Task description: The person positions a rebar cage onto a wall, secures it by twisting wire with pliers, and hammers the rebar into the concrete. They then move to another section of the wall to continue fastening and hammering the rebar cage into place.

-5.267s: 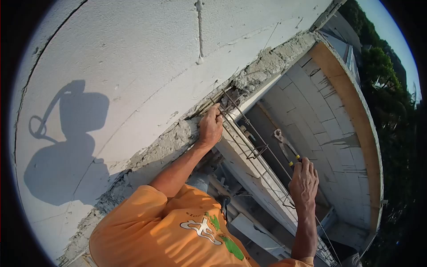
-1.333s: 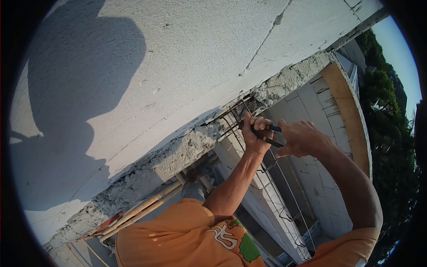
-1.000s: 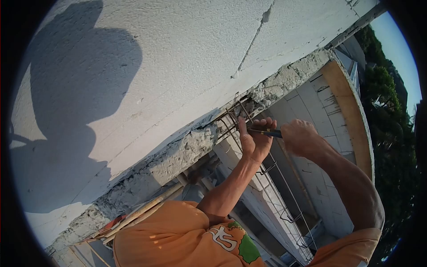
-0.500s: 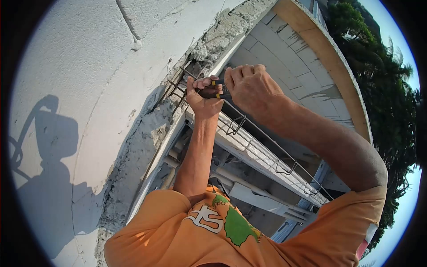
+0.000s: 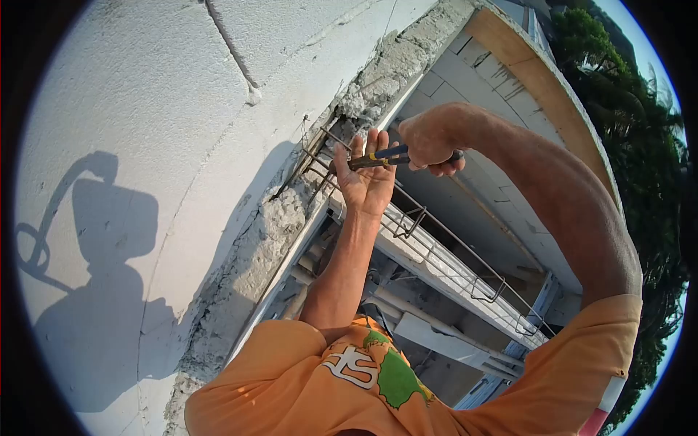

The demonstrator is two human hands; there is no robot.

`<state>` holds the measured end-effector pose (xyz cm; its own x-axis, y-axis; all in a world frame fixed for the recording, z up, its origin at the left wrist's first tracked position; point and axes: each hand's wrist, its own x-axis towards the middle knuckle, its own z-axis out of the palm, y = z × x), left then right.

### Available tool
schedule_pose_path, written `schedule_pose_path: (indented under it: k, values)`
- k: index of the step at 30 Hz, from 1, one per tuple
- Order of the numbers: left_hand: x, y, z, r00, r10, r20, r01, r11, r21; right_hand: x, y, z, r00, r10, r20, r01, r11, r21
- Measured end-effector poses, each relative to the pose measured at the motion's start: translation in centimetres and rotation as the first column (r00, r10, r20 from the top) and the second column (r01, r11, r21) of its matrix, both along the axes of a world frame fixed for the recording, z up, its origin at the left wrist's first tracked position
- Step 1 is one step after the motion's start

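My right hand (image 5: 434, 143) is wrapped round the blue-and-yellow handles of a pair of pincers (image 5: 363, 163). The dark head of the pincers points left, towards the crossing ends of a rebar cage (image 5: 318, 166) at the broken concrete edge. My left hand (image 5: 368, 183) is open under the tool, palm up and fingers stretched, with the pincers passing across the palm. I cannot make out what the jaws touch. The cage's bars and bent stirrups (image 5: 483, 289) run down to the lower right along the beam.
A pale block wall (image 5: 138, 94) fills the left side, with a shadow on it. Rough concrete (image 5: 280, 225) lines its edge. Below the cage are pipes and boards (image 5: 429, 338). A curved wooden board (image 5: 523, 54) edges the block wall at right; trees (image 5: 632, 116) stand beyond.
My left hand has gone from curled fingers to an open palm. My right hand has turned over and the pincers' handles have come together. The view has shifted, moving everything slightly rightward.
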<state>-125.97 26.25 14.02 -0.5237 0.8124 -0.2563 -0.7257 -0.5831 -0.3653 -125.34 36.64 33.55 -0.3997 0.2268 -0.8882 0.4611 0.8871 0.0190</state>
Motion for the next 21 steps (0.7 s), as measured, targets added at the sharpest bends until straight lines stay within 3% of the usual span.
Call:
schedule_pose_path:
  k: [2, 3, 5, 7, 8, 9, 10, 11, 12, 13, 14, 15, 17, 18, 20, 21]
  values:
    - [-0.3, 0.8, 0.6, 0.998, 0.063, 0.018, -0.065, 0.989, 0.13, -0.7, 0.7, 0.1, 0.97, -0.198, 0.142, 0.217, 0.967, -0.13]
    - [-0.3, 0.9, 0.4, 0.995, 0.091, 0.036, -0.097, 0.966, 0.239, -0.5, 1.5, -0.3, 0.973, -0.191, 0.133, 0.208, 0.969, -0.136]
    - [-0.4, 0.8, 0.0, 0.99, 0.102, 0.097, -0.117, 0.981, 0.156, 0.7, 2.8, -1.6, 0.912, -0.334, 0.239, 0.4, 0.856, -0.328]
    - [-0.2, 1.0, -0.1, 0.992, 0.119, -0.03, -0.105, 0.953, 0.286, 1.3, 2.0, -0.4, 0.888, -0.402, 0.225, 0.457, 0.83, -0.321]
    - [-0.2, 1.0, -0.3, 0.994, 0.072, 0.086, -0.091, 0.968, 0.234, 1.1, 1.3, -0.2, 0.951, -0.294, 0.093, 0.307, 0.93, -0.202]
    - [-0.3, 1.2, 0.0, 0.993, 0.078, 0.088, -0.097, 0.966, 0.239, 0.7, 0.3, 0.6, 0.989, -0.145, -0.026, 0.143, 0.988, -0.053]
    - [-0.6, 1.2, 0.1, 0.991, 0.064, 0.115, -0.081, 0.984, 0.156, 1.4, -2.1, 2.0, 0.938, 0.238, -0.253, -0.201, 0.966, 0.161]
    - [-0.8, 0.8, 0.1, 0.988, 0.054, 0.145, -0.063, 0.996, 0.064, 3.1, -3.6, 0.9, 0.934, 0.252, -0.252, -0.218, 0.964, 0.154]
    - [-0.7, 0.7, 1.5, 0.992, 0.075, 0.105, -0.078, 0.997, 0.025, 5.0, -4.5, -0.9, 0.733, 0.619, -0.282, -0.41, 0.733, 0.543]
    - [-1.1, 0.7, 1.1, 0.991, 0.086, 0.103, -0.088, 0.996, 0.023, 6.3, -4.8, -2.0, 0.446, 0.884, -0.142, -0.416, 0.345, 0.841]
    - [-1.5, 0.9, 0.2, 0.989, 0.049, 0.138, -0.052, 0.998, 0.018, 7.0, -4.6, -2.1, 0.309, 0.95, -0.039, -0.405, 0.169, 0.899]
    - [-1.4, 0.8, -0.3, 0.983, 0.009, 0.181, -0.011, 1.0, 0.008, 7.4, -3.8, -2.8, 0.311, 0.949, -0.043, -0.405, 0.174, 0.897]
    - [-0.9, 0.2, 1.2, 0.993, 0.012, 0.115, -0.008, 0.999, -0.038, 7.0, -1.8, -4.2, 0.367, 0.911, -0.188, -0.402, 0.338, 0.851]
    - [-0.7, 0.2, 1.5, 0.995, 0.02, 0.103, -0.015, 0.999, -0.046, 6.4, -2.2, -3.8, 0.349, 0.918, -0.188, -0.396, 0.326, 0.858]
    - [0.3, -0.5, 0.6, 0.993, 0.015, 0.121, -0.018, 1.0, 0.019, 5.1, -3.7, -2.3, 0.77, 0.599, -0.22, -0.376, 0.704, 0.602]
    - [0.8, -1.0, 0.7, 0.993, 0.034, 0.114, -0.035, 0.999, 0.01, 4.0, -3.8, -1.3, 0.758, 0.61, -0.231, -0.384, 0.703, 0.598]
